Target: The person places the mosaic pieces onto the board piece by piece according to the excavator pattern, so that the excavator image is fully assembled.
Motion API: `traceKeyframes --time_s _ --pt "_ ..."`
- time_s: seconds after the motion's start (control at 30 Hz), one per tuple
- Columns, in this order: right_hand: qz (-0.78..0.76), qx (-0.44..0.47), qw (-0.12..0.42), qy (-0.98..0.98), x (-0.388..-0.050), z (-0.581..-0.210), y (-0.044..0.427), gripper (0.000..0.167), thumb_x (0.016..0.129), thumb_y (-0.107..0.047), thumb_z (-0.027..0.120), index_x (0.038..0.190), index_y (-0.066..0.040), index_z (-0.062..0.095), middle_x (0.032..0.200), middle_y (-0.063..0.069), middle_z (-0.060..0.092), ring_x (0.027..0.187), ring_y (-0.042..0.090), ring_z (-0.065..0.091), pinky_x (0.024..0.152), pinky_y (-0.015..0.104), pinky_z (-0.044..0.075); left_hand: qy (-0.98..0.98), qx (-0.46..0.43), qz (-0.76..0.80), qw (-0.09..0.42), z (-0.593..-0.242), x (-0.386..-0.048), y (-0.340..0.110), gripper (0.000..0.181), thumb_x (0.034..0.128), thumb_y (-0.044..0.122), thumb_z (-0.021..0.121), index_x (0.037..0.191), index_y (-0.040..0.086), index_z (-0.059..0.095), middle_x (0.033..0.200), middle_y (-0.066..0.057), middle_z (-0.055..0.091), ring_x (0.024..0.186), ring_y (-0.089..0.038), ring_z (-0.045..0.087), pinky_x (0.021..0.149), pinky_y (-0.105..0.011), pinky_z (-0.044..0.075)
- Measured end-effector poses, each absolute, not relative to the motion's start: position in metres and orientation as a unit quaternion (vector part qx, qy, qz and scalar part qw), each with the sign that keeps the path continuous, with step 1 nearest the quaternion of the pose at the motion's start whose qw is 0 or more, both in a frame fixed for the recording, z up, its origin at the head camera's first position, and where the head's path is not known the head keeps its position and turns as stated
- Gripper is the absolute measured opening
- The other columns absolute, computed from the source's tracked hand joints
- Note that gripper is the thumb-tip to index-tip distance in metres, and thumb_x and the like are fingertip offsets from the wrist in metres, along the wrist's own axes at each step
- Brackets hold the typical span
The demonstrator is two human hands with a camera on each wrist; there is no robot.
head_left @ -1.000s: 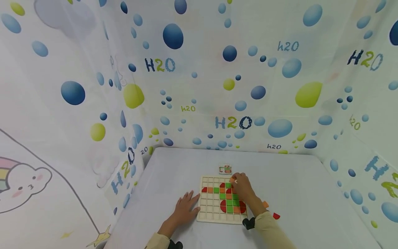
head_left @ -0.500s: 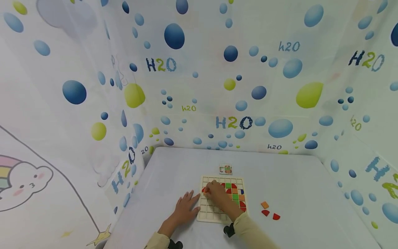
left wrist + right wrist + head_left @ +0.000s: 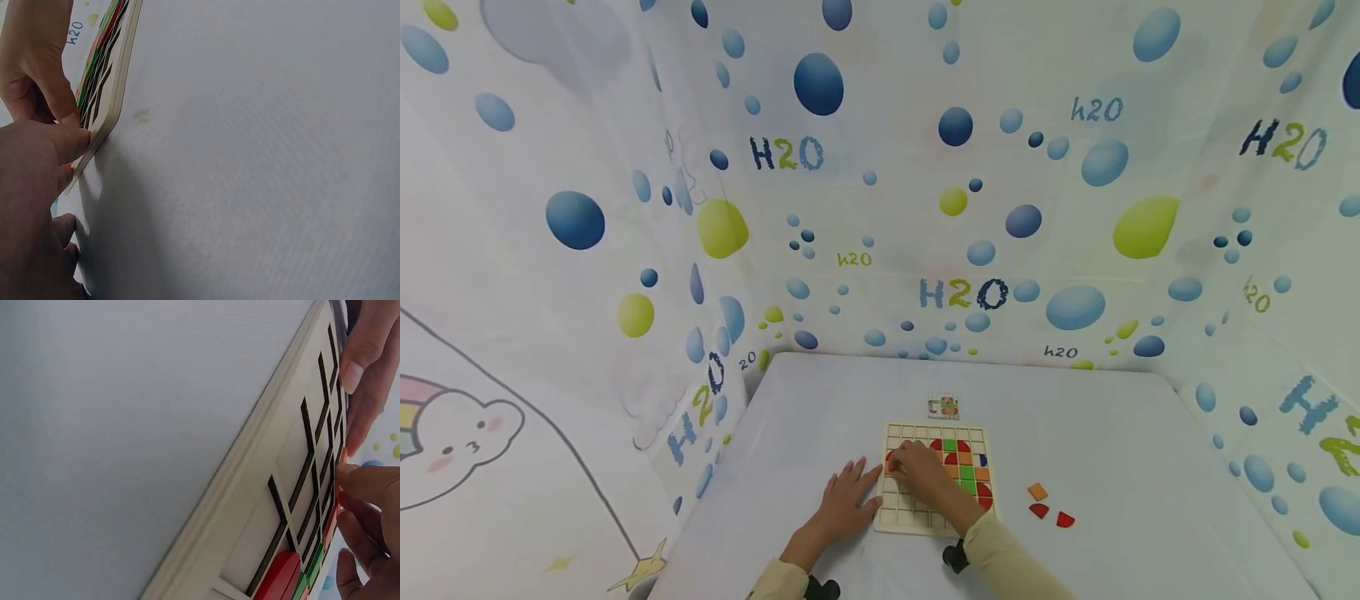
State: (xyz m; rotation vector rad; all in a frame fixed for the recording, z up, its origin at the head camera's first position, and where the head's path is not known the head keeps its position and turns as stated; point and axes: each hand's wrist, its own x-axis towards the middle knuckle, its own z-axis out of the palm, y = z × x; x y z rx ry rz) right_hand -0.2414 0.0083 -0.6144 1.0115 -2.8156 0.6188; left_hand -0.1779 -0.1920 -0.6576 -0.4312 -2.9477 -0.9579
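A wooden grid board (image 3: 897, 505) lies on the white table, with red, green and orange tiles set in many of its cells. My right hand (image 3: 922, 477) reaches over its left part. In the right wrist view, thumb and fingertips pinch a small orange tile (image 3: 343, 456) at the far-left cells, mostly hidden by the fingers. My left hand (image 3: 848, 503) lies with spread fingers against the board's left edge, its thumb (image 3: 74, 141) touching the rim in the left wrist view. A small blue piece (image 3: 983, 460) sits near the board's right edge.
Right of the board lie a loose orange tile (image 3: 1037, 492) and two red quarter-round pieces, one red piece (image 3: 1039, 510) nearer the board and another red piece (image 3: 1065, 520) further out. Behind the board is a small printed pattern card (image 3: 943, 406). Printed curtains surround the table.
My right hand has carried the orange tile from the board's upper right to its left side and stayed there over the last half second. The left hand holds its place.
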Motion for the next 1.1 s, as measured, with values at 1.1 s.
traceKeyframes --time_s 1.1 --pt "0.183 -0.009 -0.169 -0.969 -0.248 -0.556 0.200 0.059 0.089 -0.031 0.086 0.126 0.003 0.054 0.109 0.021 0.062 0.093 0.035 0.060 0.096 0.065 0.050 -0.945 -0.131 -0.300 -0.012 -0.627 -0.166 -0.183 0.058 0.1062 0.034 0.059 0.157 0.007 0.048 0.162 -0.034 0.036 0.149 -0.060 0.028 0.117 -0.080 0.019"
